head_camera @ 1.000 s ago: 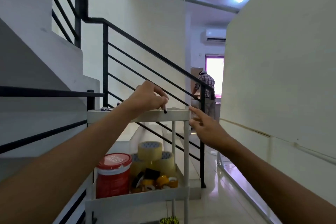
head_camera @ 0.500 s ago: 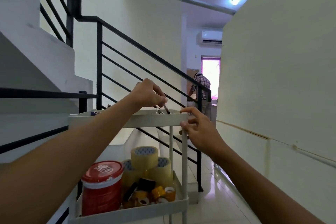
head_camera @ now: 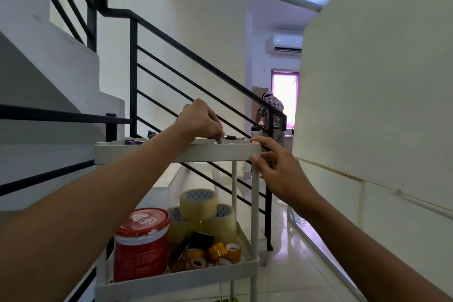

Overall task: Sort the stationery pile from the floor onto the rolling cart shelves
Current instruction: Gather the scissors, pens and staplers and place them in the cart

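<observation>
The left hand [head_camera: 199, 119] is above the far right part of the top shelf [head_camera: 176, 152] of the white rolling cart [head_camera: 255, 216], fingers curled down and pinching a small dark and silver item [head_camera: 220, 140] just at the shelf's surface; what the item is cannot be told. It lies directly under the fingertips, inside the tray and close to its right end. Just to its right a thin pen-like stick [head_camera: 234, 137] lies flat in the same tray. At the far left of the tray a bluish flat thing [head_camera: 132, 141] and a dark clip-like piece [head_camera: 152, 134] peek over the rim.

The right hand [head_camera: 277, 171] is at the cart's near right corner, fingers loosely spread: the thumb presses the rim's outer face and the forefinger rests on top of the rim, with nothing clasped in the hand.

On the shelf below stands one red tub [head_camera: 141, 245] with a red lid, at the left. Right of it are three large rolls of clear tape [head_camera: 198, 203], one stacked on the other two. In front of these lie one black roll [head_camera: 202, 239] and a cluster of small yellow tape rolls [head_camera: 218, 251], about five, though overlap hides the exact count.

Behind the cart runs a black stair railing [head_camera: 186, 56]. Far down the hallway a person in a checked shirt [head_camera: 272, 110] bends over.
</observation>
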